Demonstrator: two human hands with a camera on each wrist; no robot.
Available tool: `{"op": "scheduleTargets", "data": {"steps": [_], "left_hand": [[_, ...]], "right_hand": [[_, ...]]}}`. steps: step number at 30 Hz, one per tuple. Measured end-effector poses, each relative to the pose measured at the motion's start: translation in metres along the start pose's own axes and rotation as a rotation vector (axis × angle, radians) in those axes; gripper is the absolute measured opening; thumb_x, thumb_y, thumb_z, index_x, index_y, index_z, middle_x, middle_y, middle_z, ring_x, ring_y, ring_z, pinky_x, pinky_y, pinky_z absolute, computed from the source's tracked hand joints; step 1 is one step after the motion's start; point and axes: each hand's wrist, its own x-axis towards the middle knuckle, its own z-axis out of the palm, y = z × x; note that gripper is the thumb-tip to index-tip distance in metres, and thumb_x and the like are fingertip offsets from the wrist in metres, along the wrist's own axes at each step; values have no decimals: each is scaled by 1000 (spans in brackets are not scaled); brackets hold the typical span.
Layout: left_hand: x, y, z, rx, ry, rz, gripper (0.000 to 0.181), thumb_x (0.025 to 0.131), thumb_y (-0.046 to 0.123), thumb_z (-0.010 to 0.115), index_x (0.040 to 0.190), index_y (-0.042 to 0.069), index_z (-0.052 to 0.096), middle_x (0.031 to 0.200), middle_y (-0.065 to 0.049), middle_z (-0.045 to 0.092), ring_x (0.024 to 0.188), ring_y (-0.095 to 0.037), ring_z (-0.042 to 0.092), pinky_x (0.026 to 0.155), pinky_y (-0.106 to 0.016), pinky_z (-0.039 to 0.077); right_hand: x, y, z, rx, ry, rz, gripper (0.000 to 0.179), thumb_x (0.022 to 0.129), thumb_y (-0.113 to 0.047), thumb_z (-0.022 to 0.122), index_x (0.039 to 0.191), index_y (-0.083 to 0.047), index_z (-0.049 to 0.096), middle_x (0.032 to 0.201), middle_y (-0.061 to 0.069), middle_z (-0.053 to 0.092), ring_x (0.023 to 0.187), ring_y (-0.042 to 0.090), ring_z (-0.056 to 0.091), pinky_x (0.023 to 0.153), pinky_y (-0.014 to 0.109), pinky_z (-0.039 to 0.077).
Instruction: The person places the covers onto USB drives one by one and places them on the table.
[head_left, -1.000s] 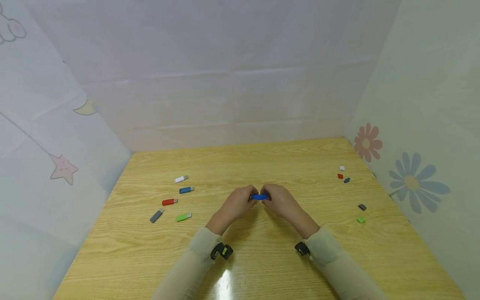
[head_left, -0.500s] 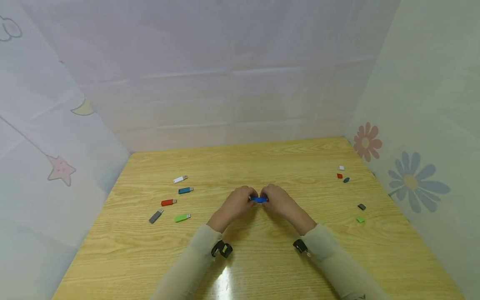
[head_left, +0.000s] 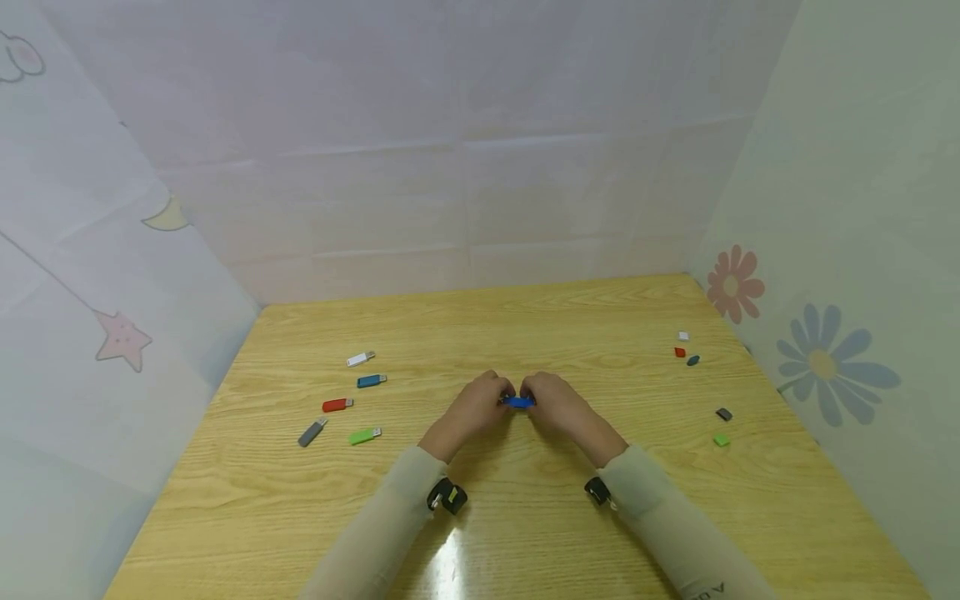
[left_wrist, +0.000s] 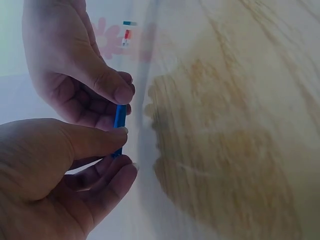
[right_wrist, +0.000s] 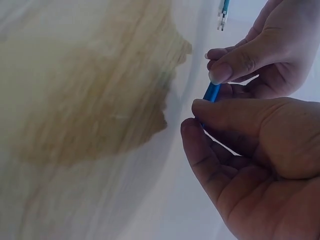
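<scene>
- Fingers (left_wrist: pixel 119 184) of the left hand (head_left: pixel 478 401) pinch one end of a blue piece (head_left: pixel 519 402); those of the right hand (head_left: pixel 553 402) pinch its other end.
- Compared with one second ago, this piece sits slightly more toward 6 o'clock in the head view.
- From it, the green stick (head_left: pixel 363 437) at 9 o'clock and small green piece (head_left: pixel 722 440) at 3 o'clock lie unmoved on the bench (head_left: pixel 525 533).
- This seems only a small adjustment; whether any parting happened, I cannot tell.

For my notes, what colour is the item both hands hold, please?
The item is blue, clearest in the head view.
</scene>
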Motion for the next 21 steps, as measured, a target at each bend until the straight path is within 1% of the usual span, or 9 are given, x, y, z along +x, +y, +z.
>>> {"op": "scheduleTargets", "data": {"steps": [7, 14, 21], "left_hand": [[2, 0, 2, 16, -6, 14, 13, 96, 12, 71, 108, 7, 74, 99, -4, 63, 88, -15, 60, 81, -27, 53], [4, -1, 5, 20, -5, 8, 13, 96, 13, 71, 107, 7, 74, 96, -3, 62, 84, -14, 56, 78, -26, 52], [5, -4, 8, 28, -11, 3, 13, 96, 13, 72, 108, 6, 74, 97, -3, 61, 83, -14, 57, 78, -26, 52]], "right_hand": [[1, 1, 1, 23, -19, 27, 7, 92, 3, 69, 97, -2, 70, 93, 8, 62, 85, 23, 57, 79, 39, 53], [4, 2, 3, 2, -22, 32, 6, 92, 1, 69, 96, -3, 69, 90, 7, 59, 82, 21, 54, 76, 38, 52], [8, 3, 6, -4, -36, 35, 6, 92, 2, 69, 95, -3, 69, 90, 7, 59, 81, 21, 54, 76, 37, 51]]}}
